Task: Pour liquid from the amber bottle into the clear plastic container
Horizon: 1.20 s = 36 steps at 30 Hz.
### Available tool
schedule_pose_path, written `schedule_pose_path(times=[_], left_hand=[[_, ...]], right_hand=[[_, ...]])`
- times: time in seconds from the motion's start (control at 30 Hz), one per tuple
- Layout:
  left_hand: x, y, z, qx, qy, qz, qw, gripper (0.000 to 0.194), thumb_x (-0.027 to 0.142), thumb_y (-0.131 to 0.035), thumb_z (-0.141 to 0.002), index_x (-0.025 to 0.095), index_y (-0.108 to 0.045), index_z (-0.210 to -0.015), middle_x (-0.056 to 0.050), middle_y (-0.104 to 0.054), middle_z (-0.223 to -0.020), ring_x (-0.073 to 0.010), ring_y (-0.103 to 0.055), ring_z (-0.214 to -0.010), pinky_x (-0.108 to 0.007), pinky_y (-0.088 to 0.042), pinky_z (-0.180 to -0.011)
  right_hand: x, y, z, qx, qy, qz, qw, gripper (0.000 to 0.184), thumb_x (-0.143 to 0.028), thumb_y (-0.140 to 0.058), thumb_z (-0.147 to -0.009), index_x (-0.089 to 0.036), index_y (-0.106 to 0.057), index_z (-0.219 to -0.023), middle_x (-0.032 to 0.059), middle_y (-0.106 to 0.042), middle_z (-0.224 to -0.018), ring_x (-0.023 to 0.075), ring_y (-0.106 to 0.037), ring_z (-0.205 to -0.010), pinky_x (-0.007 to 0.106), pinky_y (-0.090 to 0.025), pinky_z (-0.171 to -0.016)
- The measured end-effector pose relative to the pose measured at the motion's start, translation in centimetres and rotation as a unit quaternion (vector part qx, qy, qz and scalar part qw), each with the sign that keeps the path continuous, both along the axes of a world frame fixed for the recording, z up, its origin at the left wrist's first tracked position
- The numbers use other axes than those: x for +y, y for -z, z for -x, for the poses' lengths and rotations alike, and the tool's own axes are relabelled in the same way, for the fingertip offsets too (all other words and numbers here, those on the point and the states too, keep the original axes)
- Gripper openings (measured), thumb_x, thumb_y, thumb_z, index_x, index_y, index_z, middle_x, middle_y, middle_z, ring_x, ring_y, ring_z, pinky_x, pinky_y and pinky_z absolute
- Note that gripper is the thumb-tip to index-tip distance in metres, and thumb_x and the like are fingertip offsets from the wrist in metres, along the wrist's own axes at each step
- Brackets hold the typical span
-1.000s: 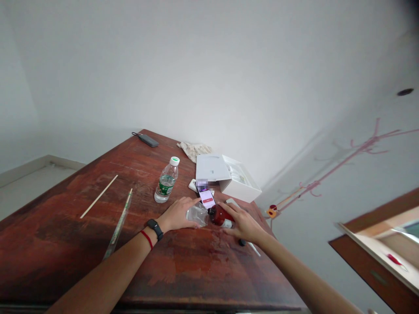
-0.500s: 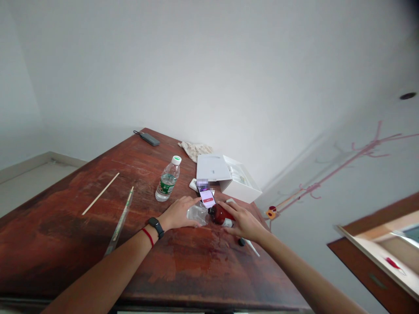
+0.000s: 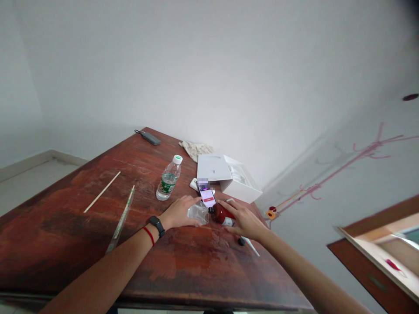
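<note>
Little has moved since the earlier frame: only our view shifts slightly. We judge that a spill could come if the tilted brown bottle [image 3: 221, 214], its neck just beside the clear cup [image 3: 198, 213], slips. Our right hand [image 3: 245, 221] reaches inward, clamped on the bottle; our left hand [image 3: 178, 213] curls around the cup, near the phone [image 3: 207, 198].

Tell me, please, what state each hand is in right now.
Left hand: closed around a clear plastic container.
Right hand: holding a reddish-brown bottle, tipped toward the container.
</note>
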<state>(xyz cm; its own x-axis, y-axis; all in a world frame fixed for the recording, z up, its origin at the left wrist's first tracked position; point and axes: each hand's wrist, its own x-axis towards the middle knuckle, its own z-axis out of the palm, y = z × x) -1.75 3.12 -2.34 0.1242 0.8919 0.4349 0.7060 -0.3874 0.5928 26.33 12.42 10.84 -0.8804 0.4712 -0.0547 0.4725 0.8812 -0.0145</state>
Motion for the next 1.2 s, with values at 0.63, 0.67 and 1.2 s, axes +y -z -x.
schedule_pose_path(times=[0.63, 0.67, 1.2], left_hand=[[0.24, 0.27, 0.06, -0.003, 0.007, -0.009, 1.0, 0.102, 0.053, -0.102, -0.075, 0.03, -0.05, -0.16, -0.011, -0.072, -0.128, -0.0398, -0.068, -0.121, -0.048, -0.052, -0.107], [0.24, 0.28, 0.06, -0.002, 0.006, -0.009, 1.0, 0.102, 0.054, -0.101, -0.076, 0.031, -0.05, -0.16, -0.01, -0.072, -0.128, -0.0398, -0.068, -0.121, -0.048, -0.052, -0.107], [0.17, 0.19, 0.06, -0.003, 0.004, -0.006, 1.0, 0.103, 0.052, -0.103, -0.074, 0.028, -0.05, -0.16, -0.011, -0.072, -0.128, -0.0405, -0.069, -0.121, -0.048, -0.052, -0.107]], right_hand=[[0.07, -0.45, 0.57, -0.017, -0.002, -0.019, 1.0, 0.089, -0.032, -0.08, -0.083, -0.029, -0.048, -0.166, 0.0147, -0.068, -0.138, 0.0386, -0.067, -0.126, 0.052, -0.055, -0.108], [0.12, -0.43, 0.57, -0.017, -0.002, -0.02, 1.0, 0.088, -0.032, -0.08, -0.083, -0.03, -0.048, -0.166, 0.0147, -0.069, -0.138, 0.0388, -0.067, -0.127, 0.053, -0.055, -0.108], [0.35, -0.44, 0.61, -0.013, -0.017, -0.018, 1.0, 0.09, -0.031, -0.08, -0.083, -0.029, -0.046, -0.166, 0.0158, -0.062, -0.154, 0.0408, -0.061, -0.14, 0.056, -0.051, -0.116]])
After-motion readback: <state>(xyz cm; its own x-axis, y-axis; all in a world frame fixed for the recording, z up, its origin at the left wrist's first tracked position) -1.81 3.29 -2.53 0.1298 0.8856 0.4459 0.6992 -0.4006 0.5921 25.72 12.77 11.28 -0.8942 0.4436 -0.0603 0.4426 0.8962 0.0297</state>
